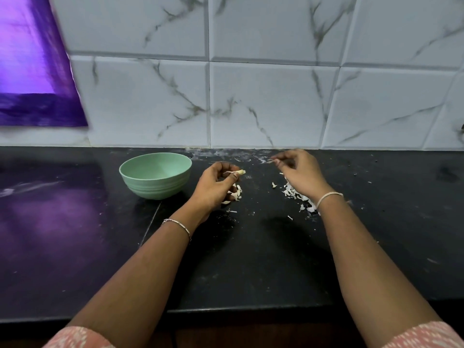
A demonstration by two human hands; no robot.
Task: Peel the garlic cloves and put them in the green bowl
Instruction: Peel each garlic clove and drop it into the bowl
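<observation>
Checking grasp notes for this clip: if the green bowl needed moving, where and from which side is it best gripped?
Probably pinch the green bowl at its right rim, coming from above: it stands upright, open-topped, its wall curving under toward the base. The left hand is nearest, but pinches a garlic clove.

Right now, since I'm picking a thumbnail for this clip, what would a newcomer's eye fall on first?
Likely the two hands over the black counter: the left hand pinches a garlic clove, the right hand pinches a scrap of peel above a pile of white peels. Then the green bowl left of them, and the purple sheet at upper left.
</observation>
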